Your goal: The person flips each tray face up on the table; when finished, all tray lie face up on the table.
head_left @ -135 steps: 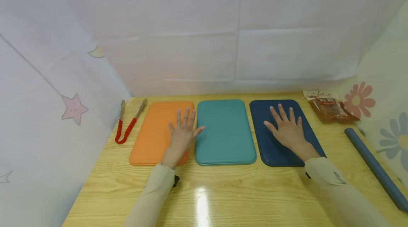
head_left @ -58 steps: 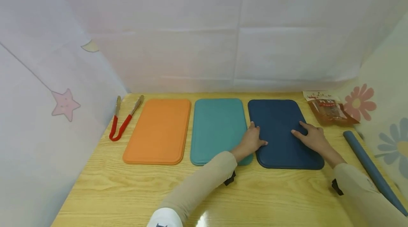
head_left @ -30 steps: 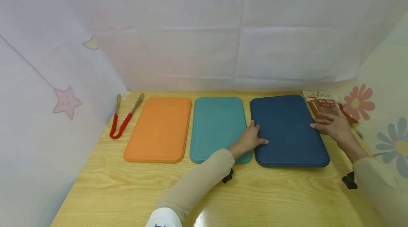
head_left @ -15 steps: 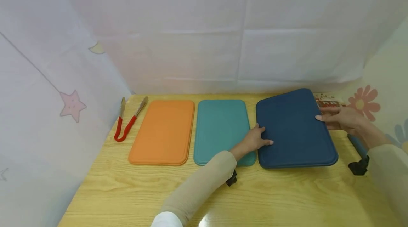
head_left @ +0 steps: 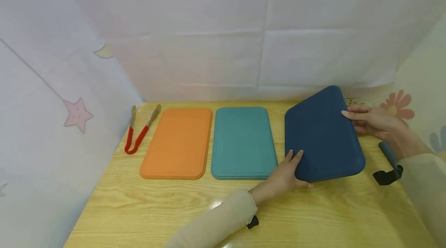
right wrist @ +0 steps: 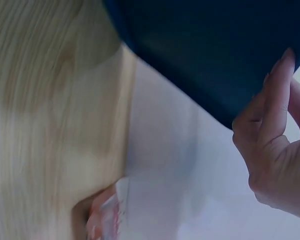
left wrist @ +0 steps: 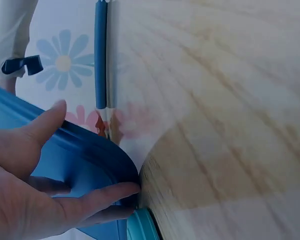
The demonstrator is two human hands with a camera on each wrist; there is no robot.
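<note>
A dark blue rectangular board (head_left: 318, 132) with rounded corners is held tilted above the table, its right side higher. My right hand (head_left: 378, 122) pinches its right edge, thumb on the upper face and fingers behind. At the near left corner my left hand (head_left: 283, 174) grips the board, fingers at the left edge and thumb by the front edge. In the left wrist view, the thumb lies at the rim of the board (left wrist: 90, 142). A teal board (head_left: 243, 143) and an orange board (head_left: 177, 143) of like shape lie flat on the table to the left.
Tongs with red handles (head_left: 137, 135) lie spread at the table's far left. A brown food packet (right wrist: 105, 215) is partly hidden behind the dark blue board and right hand. A blue-grey rod (head_left: 388, 153) lies at the right. Cloth walls (head_left: 198, 62) surround the wooden table (head_left: 167, 209).
Both hands came from lying spread over the orange and dark blue boards to the dark blue board's sides. Its right side has risen, then the left hand slid to its near left corner.
</note>
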